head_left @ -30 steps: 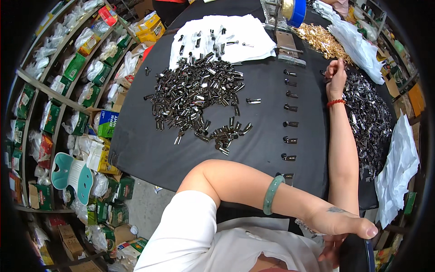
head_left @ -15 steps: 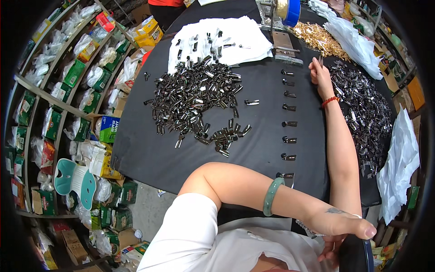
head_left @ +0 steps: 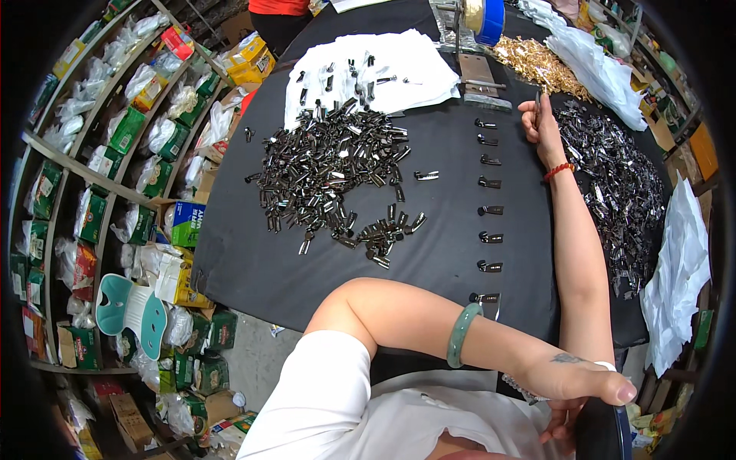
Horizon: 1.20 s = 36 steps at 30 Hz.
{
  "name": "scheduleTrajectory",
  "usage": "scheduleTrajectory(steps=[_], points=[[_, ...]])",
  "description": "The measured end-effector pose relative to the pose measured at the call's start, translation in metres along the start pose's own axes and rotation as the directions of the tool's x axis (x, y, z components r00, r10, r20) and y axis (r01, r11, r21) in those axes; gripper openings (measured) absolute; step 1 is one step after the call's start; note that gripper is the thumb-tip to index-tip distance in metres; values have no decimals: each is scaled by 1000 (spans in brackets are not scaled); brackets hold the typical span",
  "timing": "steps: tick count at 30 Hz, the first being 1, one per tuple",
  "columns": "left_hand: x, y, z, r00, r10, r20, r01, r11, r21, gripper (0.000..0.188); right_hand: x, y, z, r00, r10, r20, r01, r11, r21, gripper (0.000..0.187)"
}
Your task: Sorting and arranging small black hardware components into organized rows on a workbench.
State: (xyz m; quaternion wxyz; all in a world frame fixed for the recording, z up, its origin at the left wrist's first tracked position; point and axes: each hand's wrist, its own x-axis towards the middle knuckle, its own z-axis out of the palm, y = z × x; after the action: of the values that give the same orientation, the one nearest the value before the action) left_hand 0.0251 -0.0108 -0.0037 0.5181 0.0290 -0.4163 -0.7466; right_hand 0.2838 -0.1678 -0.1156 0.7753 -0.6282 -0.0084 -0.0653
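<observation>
My left arm, wearing a green bangle, crosses in front of me to the lower right. There my left hand (head_left: 586, 389) is closed on a flat dark object with a blue edge (head_left: 606, 425), its kind unclear. My right hand (head_left: 543, 129), with a red beaded bracelet, is over the dark tabletop at far right. Its fingers pinch a thin dark piece (head_left: 537, 100), too small to name. Left of the right forearm runs a column of small black metal pieces (head_left: 491, 182) resembling zipper pulls. A large heap of similar pieces (head_left: 330, 165) lies left of centre.
A second heap of flat black pieces (head_left: 613, 192) lies right of my forearm, with gold pieces (head_left: 537, 65) behind. White sheets (head_left: 368, 69) hold a few pieces. A metal fixture (head_left: 487, 92) with a blue-rimmed spool (head_left: 491, 21) stands at the back. Shelves of boxes (head_left: 123, 126) line the left.
My right hand has turned slightly, its thumb now pointing further up beside the thin dark piece. The left hand stays on the flat object. The view has shifted slightly.
</observation>
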Motion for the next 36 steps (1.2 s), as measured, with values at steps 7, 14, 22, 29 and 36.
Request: scheduleTrajectory(steps=[7, 14, 22, 29, 36], points=[[1, 0, 1, 1000, 12, 7, -13, 1000, 21, 39, 2, 2, -6, 999, -9, 47, 7, 1000, 25, 46], [-1, 2, 3, 1000, 11, -20, -10, 1000, 25, 39, 4, 2, -5, 999, -11, 33, 15, 989, -145, 45], [1, -3, 3, 999, 39, -26, -39, 999, 22, 41, 1, 3, -2, 1000, -10, 10, 11, 988, -152, 44], [1, -3, 4, 998, 42, -44, -42, 999, 11, 41, 1, 4, -1, 1000, -20, -6, 18, 972, -236, 39], [1, -4, 4, 998, 43, -45, -43, 999, 7, 41, 0, 3, -2, 999, -15, 35, 23, 972, -234, 36]])
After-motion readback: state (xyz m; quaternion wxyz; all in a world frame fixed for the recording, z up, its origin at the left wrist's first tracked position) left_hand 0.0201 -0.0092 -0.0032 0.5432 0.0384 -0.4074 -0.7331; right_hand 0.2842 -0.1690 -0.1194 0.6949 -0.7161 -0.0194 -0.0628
